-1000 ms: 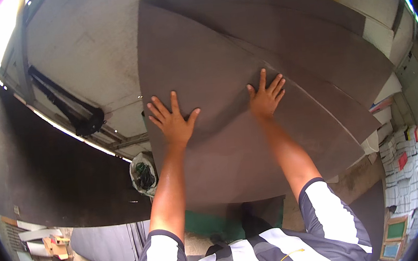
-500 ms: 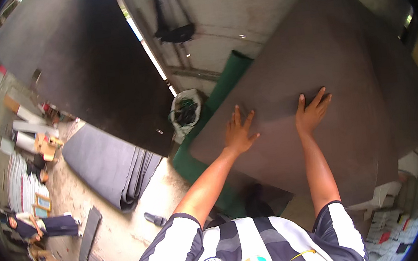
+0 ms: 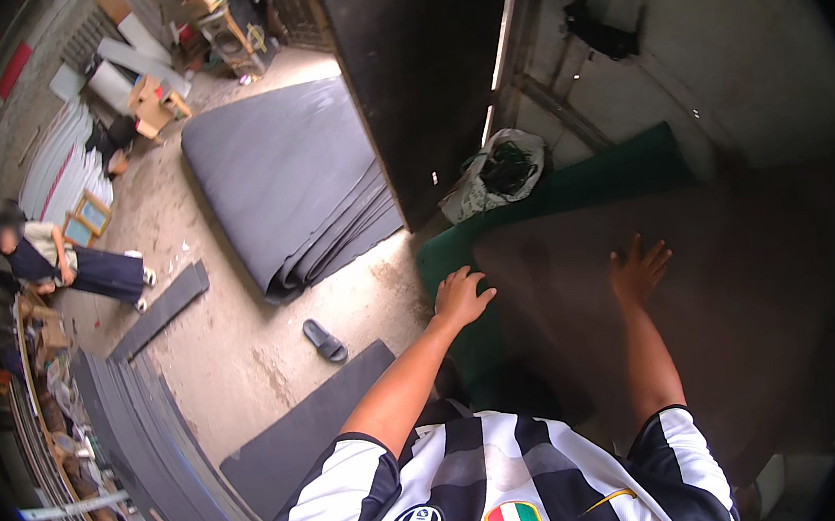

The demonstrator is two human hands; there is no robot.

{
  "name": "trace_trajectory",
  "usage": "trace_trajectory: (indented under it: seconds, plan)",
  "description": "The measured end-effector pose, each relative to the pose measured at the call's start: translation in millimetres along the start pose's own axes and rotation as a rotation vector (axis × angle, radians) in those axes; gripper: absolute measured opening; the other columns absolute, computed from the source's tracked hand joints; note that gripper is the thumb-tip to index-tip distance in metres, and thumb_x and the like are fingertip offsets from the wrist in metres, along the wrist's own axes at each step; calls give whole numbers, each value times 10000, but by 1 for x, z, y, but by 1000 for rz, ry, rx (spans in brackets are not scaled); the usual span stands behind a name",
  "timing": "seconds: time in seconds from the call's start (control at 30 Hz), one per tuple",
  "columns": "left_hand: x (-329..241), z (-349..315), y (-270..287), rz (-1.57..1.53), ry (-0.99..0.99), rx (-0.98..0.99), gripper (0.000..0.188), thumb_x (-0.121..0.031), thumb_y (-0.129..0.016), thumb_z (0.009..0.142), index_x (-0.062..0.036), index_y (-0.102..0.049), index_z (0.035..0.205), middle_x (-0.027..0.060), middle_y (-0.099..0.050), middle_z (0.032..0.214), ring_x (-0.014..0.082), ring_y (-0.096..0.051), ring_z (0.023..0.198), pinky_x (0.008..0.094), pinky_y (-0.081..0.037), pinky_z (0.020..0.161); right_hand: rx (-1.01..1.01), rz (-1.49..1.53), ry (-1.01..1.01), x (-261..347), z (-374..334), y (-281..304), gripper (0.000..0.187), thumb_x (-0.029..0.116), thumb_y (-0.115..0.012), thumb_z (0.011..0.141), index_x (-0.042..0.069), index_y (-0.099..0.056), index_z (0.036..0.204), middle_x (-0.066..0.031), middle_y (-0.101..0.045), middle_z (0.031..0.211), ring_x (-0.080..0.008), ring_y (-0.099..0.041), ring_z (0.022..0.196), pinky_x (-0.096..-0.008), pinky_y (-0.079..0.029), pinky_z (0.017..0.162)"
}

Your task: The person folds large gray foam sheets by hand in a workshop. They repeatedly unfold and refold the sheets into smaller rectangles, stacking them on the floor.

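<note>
A large dark brown sheet leans in front of me, its surface smooth. My right hand lies on it, fingers spread, holding nothing. Just off the sheet's left edge is my left hand, over a green sheet that shows behind the brown one. The left fingers are slightly bent, the thumb apart, and nothing shows in them. Whether the left fingertips touch the green sheet I cannot tell.
A folded stack of grey sheets lies on the floor beside a dark door. A white sack stands behind the green sheet. A black slipper and grey strips lie left. Another person stands far left.
My view has swung left, showing more floor and the folded stack. My left hand has shifted from the brown sheet's face to beyond its left edge. My right hand remains on the sheet.
</note>
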State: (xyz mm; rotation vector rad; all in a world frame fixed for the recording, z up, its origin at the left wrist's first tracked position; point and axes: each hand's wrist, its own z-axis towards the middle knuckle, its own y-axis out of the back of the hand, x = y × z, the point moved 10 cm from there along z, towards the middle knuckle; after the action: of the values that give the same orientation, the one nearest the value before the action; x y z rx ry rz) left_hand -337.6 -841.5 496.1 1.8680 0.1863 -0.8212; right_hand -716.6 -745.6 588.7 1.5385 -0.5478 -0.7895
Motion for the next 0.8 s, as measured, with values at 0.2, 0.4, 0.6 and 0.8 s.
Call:
trace_trajectory:
  seconds: [0.2,0.4,0.6,0.8]
  plan:
    - [52,-18,-4,-110,81,-30,503,-442,-713,898,-103,-695,1268,187,-566,1439,373,-537,1320,496,-443,1086,34,-174,30,-2,-3,-5,744,568,-522,995,212,-298,1609,-274,-80,1674,-528,-22,1532,-619,-159,1216]
    - [7,-7,-12,-87,11,45,493,-408,-721,896,-91,-689,1272,206,-575,1422,380,-546,1306,480,-447,1084,-39,-62,73,-1,-1,-19,731,561,-520,996,217,-306,1604,-279,-102,1671,-495,-33,1545,-629,-133,1218]
    - [-128,39,-38,-56,-379,125,585,-402,-722,893,-117,-605,1390,241,-518,1468,397,-518,1333,492,-438,1090,-215,55,53,-35,-21,21,714,557,-525,994,239,-320,1599,-271,-90,1674,-462,-39,1556,-626,-118,1223]
    - [-271,10,-84,-72,-666,307,692,-369,-744,882,-191,-485,1499,254,-409,1547,441,-463,1373,505,-413,1114,-338,117,-137,-136,-59,63,723,525,-601,968,253,-343,1587,-276,-97,1664,-456,-50,1554,-627,-107,1218]
